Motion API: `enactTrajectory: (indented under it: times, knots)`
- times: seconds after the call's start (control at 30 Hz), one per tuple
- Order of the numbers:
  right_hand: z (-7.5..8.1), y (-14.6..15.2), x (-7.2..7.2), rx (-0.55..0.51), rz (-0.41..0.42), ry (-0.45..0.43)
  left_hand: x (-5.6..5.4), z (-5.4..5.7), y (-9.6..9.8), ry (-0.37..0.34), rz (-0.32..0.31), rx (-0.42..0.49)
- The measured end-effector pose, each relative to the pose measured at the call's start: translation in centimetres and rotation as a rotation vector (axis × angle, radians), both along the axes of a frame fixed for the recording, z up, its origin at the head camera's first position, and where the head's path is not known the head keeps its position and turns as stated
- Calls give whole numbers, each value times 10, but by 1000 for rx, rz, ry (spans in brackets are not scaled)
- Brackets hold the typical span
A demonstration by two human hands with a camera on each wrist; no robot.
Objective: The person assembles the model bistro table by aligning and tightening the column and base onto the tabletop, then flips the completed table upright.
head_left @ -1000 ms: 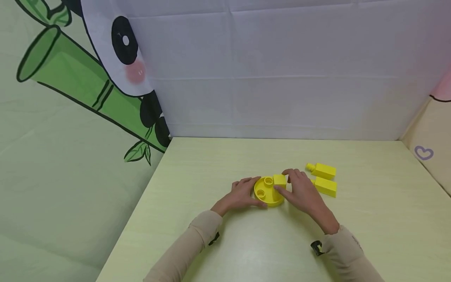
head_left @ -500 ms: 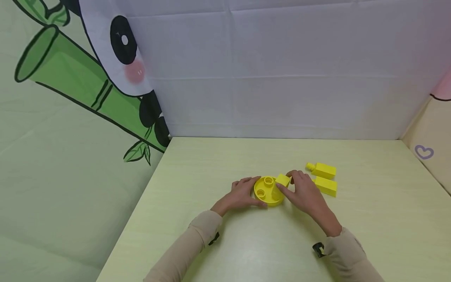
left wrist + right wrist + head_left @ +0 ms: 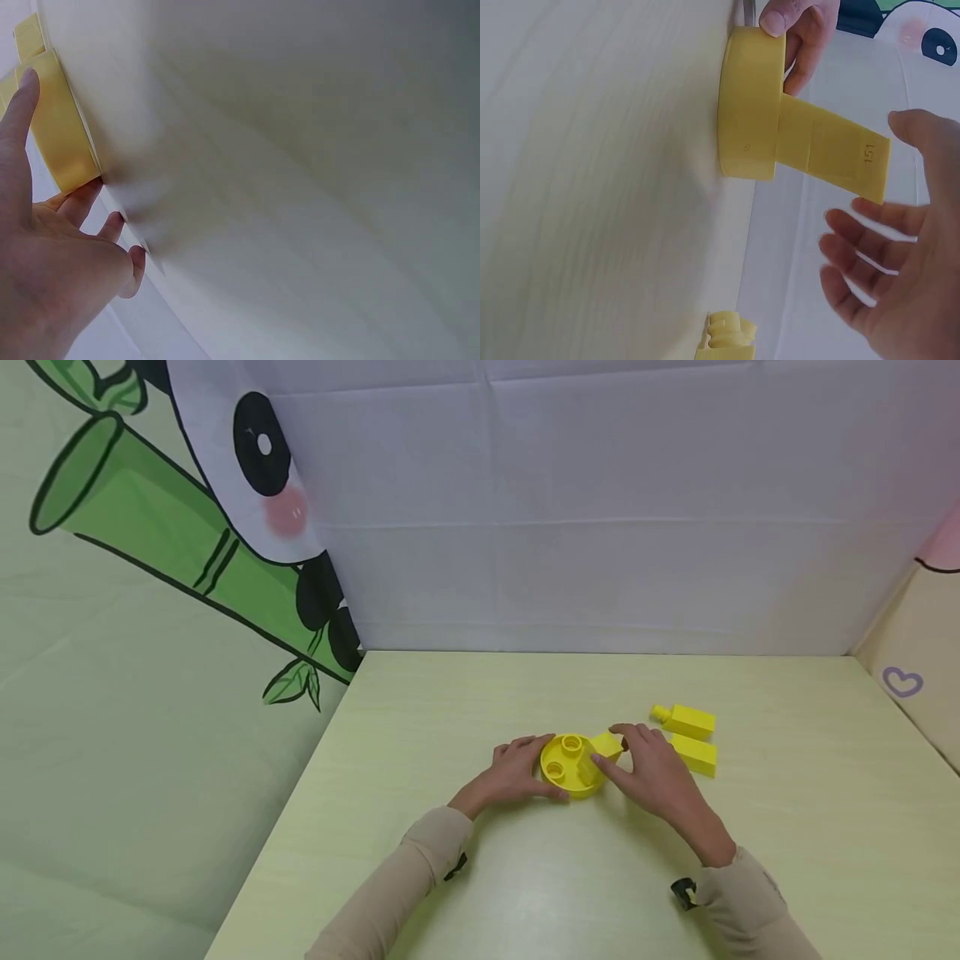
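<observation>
A round yellow base (image 3: 573, 782) with raised round sockets lies flat on the table. My left hand (image 3: 517, 770) grips its rim, the thumb at the near side and the fingers round the far side. A yellow block (image 3: 607, 744) stands up from the right part of the base, and in the right wrist view this block (image 3: 832, 146) leans a little and bears the number 151. My right hand (image 3: 654, 770) pinches its free end between thumb and index finger. The other right fingers (image 3: 840, 289) are loosely curled, touching nothing.
Two loose yellow blocks lie right of the right hand: a far one (image 3: 690, 722) with a threaded end, and a nearer one (image 3: 696, 755) partly behind the hand. A pale wood table (image 3: 450, 702) meets a white cloth backdrop (image 3: 570, 527) at the back.
The yellow block has turned on the base and its top has shifted to the right. My right hand has moved slightly right with it. The left hand has stayed on the base.
</observation>
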State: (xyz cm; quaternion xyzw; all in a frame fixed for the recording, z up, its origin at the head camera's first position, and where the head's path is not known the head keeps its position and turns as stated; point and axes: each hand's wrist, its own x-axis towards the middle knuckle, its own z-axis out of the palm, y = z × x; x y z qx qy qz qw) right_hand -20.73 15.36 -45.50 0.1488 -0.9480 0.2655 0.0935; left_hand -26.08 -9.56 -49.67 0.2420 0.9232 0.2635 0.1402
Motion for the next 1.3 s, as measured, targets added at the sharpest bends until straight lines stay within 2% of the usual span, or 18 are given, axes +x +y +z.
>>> enactTrajectory:
  times: [0.1,0.17,0.33,0.8,1.03,1.3]
  knots:
    - [0,1,0,-2,59,23,-1,0,0,2,-1,-2]
    - [0,2,1,3,68,42,-1,-1,0,3,-2,-2]
    - [-1,2,2,14,27,76,0,1,0,-3,2,-3]
    - [-4,1,7,22,-15,117,1,2,1,-10,10,-1]
    - [-4,-2,10,51,-64,180,1,3,1,2,3,-3]
    - [-4,-4,13,67,-83,231,1,2,1,-4,4,-7]
